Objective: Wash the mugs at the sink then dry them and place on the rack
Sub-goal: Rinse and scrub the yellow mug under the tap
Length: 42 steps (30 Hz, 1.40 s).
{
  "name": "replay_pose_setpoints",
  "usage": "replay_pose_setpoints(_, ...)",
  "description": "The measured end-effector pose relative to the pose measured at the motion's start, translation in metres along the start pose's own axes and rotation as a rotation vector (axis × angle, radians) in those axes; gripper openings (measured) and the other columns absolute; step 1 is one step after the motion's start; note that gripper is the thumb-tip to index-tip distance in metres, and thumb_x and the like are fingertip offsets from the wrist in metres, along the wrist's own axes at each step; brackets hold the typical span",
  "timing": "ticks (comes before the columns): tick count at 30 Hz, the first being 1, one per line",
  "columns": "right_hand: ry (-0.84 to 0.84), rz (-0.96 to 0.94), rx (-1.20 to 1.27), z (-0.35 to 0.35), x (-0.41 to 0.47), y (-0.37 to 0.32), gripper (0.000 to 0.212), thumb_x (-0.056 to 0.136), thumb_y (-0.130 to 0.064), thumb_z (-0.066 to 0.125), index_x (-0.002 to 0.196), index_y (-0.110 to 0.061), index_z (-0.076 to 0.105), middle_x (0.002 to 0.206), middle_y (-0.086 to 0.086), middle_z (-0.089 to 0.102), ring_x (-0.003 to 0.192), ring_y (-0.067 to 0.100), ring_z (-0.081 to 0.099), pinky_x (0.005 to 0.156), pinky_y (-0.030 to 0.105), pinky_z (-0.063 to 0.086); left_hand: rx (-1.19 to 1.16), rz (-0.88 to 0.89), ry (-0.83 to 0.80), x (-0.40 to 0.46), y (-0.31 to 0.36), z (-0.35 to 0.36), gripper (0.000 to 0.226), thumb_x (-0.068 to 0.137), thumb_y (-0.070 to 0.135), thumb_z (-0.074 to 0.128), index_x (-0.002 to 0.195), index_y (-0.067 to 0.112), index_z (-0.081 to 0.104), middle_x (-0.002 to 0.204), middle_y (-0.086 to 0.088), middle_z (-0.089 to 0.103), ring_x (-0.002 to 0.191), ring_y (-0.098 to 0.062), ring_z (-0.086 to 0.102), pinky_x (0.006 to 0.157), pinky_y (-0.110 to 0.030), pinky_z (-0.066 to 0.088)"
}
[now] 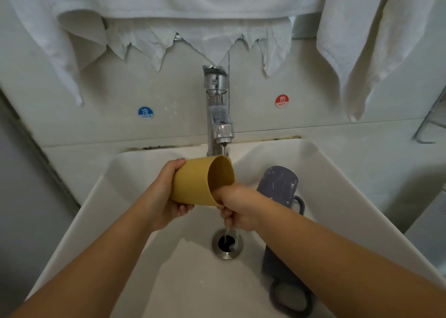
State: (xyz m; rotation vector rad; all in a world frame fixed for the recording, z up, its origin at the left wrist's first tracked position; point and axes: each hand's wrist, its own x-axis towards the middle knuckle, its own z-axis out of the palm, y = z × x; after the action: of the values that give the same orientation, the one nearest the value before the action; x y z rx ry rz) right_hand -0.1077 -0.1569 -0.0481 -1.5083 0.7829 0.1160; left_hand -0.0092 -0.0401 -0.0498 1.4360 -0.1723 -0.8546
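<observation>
A yellow mug (193, 182) is tipped on its side over the white sink (101, 197), mouth facing right, just under the chrome tap (218, 115). My left hand (164, 197) grips its base and wall. My right hand (237, 206) has its fingers pushed inside the mouth, thumb outside at the rim. A thin stream of water falls from the tap past the rim and runs off my right hand into the drain (226, 244). A grey-blue mug (280, 185) stands upside down in the sink to the right. Another grey-blue mug (282, 269) lies nearer me, partly hidden by my right forearm.
White towels (193, 4) hang on the wall above the tap, another white towel (366, 52) at the right. Blue COLD (145, 113) and red HOT (282, 101) stickers flank the tap. A metal rack (427, 127) shows at the right edge.
</observation>
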Motion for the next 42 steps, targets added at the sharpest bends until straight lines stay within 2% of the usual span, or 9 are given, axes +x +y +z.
replay_pose_setpoints(4,0.100,-0.045,-0.142,-0.005,0.008,-0.001,0.027,0.091,-0.006,0.040,0.066,-0.015,0.035,0.057,0.003,0.031,0.045,0.013,0.027,0.040,0.021,0.024,0.015,0.006,0.035,0.002,-0.004,0.006,0.041,0.089,0.056,0.048,0.100,0.016,0.053,0.069,-0.011,0.054,0.049,-0.021,0.051,0.038,-0.019,0.038)
replay_pose_setpoints(11,0.428,-0.384,-0.559,-0.017,0.010,-0.001,0.035,0.096,-0.034,0.043,0.063,-0.020,0.042,0.064,-0.002,0.044,0.062,0.018,0.046,0.059,0.030,0.038,0.028,0.016,0.051,0.000,0.001,0.011,0.033,0.090,0.054,0.049,0.097,0.022,0.051,0.080,-0.012,0.052,0.055,-0.021,0.051,0.037,-0.018,0.037)
replay_pose_setpoints(13,0.323,-0.323,-0.444,-0.014,0.011,-0.003,0.033,0.096,-0.024,0.043,0.064,-0.017,0.041,0.062,0.001,0.043,0.060,0.020,0.045,0.056,0.031,0.039,0.004,0.020,0.058,-0.001,0.002,0.010,0.032,0.090,0.054,0.049,0.097,0.023,0.051,0.081,-0.012,0.052,0.056,-0.021,0.050,0.037,-0.018,0.037)
replay_pose_setpoints(16,0.033,-0.031,-0.063,-0.004,0.006,-0.003,0.021,0.089,-0.007,0.039,0.070,-0.016,0.037,0.058,0.001,0.033,0.044,0.011,0.028,0.041,0.019,0.022,-0.023,0.054,0.075,-0.002,0.000,0.007,0.030,0.090,0.054,0.048,0.097,0.024,0.051,0.082,-0.010,0.052,0.059,-0.022,0.051,0.039,-0.019,0.037)
replay_pose_setpoints(24,-0.123,0.107,0.251,0.005,0.002,-0.002,0.015,0.091,-0.022,0.044,0.077,-0.019,0.039,0.056,-0.003,0.033,0.042,0.006,0.025,0.040,0.016,0.019,-0.135,0.178,0.078,-0.004,-0.001,0.014,0.020,0.094,0.047,0.045,0.097,0.030,0.053,0.094,-0.007,0.055,0.077,-0.020,0.055,0.061,-0.029,0.045)
replay_pose_setpoints(30,0.123,-0.125,-0.214,-0.010,0.008,-0.004,0.025,0.089,-0.008,0.044,0.065,-0.015,0.040,0.057,0.001,0.038,0.045,0.011,0.033,0.041,0.020,0.026,-0.026,0.175,0.130,-0.001,-0.004,0.016,0.019,0.093,0.048,0.046,0.093,0.031,0.054,0.092,-0.007,0.053,0.074,-0.021,0.053,0.056,-0.029,0.043)
replay_pose_setpoints(34,0.391,-0.347,-0.588,-0.018,0.013,-0.004,0.029,0.090,-0.016,0.052,0.062,-0.018,0.045,0.062,0.000,0.048,0.064,0.021,0.053,0.059,0.030,0.042,-0.009,0.159,0.134,0.000,0.000,0.016,0.018,0.092,0.049,0.048,0.095,0.032,0.054,0.093,-0.008,0.053,0.073,-0.022,0.054,0.054,-0.028,0.043)
replay_pose_setpoints(38,0.085,-0.102,-0.105,-0.004,0.007,-0.005,0.025,0.094,-0.012,0.044,0.068,-0.014,0.042,0.056,0.001,0.038,0.045,0.013,0.034,0.043,0.023,0.028,-0.105,0.174,0.140,-0.004,0.003,0.014,0.015,0.092,0.047,0.050,0.092,0.032,0.053,0.092,-0.006,0.053,0.073,-0.020,0.054,0.055,-0.027,0.044)
replay_pose_setpoints(42,-0.193,0.105,0.262,0.001,-0.004,-0.005,0.021,0.094,-0.024,0.046,0.075,-0.016,0.044,0.054,-0.005,0.036,0.042,0.006,0.027,0.041,0.015,0.019,-0.159,0.208,0.106,-0.006,0.002,0.012,0.021,0.094,0.046,0.043,0.097,0.027,0.053,0.088,-0.007,0.056,0.072,-0.019,0.055,0.059,-0.029,0.045)
